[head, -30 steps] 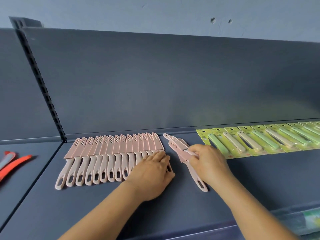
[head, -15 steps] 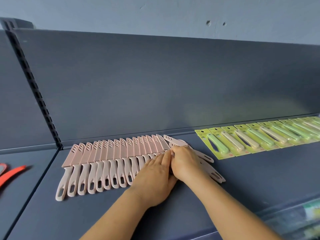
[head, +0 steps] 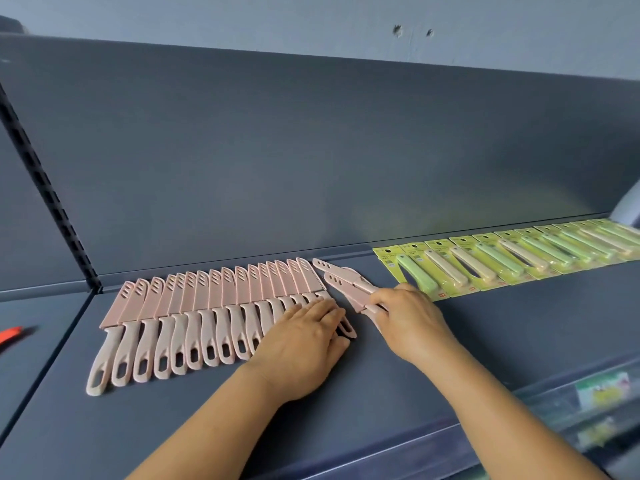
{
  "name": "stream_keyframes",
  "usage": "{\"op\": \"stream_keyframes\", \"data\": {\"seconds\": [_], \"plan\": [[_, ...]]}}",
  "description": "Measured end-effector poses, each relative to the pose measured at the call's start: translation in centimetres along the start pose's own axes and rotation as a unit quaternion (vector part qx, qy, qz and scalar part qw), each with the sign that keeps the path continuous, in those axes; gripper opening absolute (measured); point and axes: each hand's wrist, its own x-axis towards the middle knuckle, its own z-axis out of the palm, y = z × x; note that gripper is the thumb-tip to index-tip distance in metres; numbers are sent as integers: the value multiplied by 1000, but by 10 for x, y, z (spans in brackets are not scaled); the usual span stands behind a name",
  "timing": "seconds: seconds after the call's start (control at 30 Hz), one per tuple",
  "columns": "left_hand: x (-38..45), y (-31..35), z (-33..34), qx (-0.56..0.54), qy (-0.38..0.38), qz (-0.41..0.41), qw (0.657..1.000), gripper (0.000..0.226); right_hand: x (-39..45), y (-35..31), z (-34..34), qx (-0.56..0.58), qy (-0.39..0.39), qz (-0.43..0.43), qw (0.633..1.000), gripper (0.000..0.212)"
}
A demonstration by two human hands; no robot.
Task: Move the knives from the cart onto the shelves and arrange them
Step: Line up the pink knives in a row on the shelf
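A row of several pink sheathed knives lies side by side on the dark grey shelf, blades toward the back panel. My left hand lies flat, fingers straight, on the handles at the row's right end. Just to the right, my right hand grips a small bunch of pink knives by their handles; their sheathed blades fan out to the upper left, apart from the row.
Several green and yellow carded knives line the shelf's back right. An orange-red item lies on the neighbouring shelf at left. A slotted upright divides the bays. A lower shelf with packets shows at bottom right.
My right hand has pulled away to the right from the row with the bunch of knives, after meeting my left hand half a second ago. My left hand stays on the row's end.
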Motion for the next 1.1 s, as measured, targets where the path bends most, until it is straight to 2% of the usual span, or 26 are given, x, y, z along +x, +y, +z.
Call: {"op": "stream_keyframes", "data": {"seconds": [0.37,0.43,0.5,0.57,0.63,0.87,0.97,1.1], "plan": [[-2,0,0,-12,-1,-7,1000,52,13,-1,-9,-152,9,-6,988,28],[-2,0,0,-11,-6,-9,1000,53,16,-5,-10,-106,24,8,994,30],[-1,0,1,-11,-5,-10,1000,53,19,-11,-9,4,29,29,999,34],[-1,-1,2,-11,1,-7,1000,52,22,-22,-7,113,9,49,992,41],[-1,-1,3,-13,4,-5,1000,52,24,-31,-4,162,-11,56,985,42],[-2,0,1,-25,2,-2,1000,54,36,-54,9,170,-15,68,983,43],[-2,0,-1,-27,2,1,1000,62,37,-56,15,145,-27,70,987,42],[-3,0,-1,-28,11,0,1000,53,30,-52,12,102,-25,43,993,25]]}}
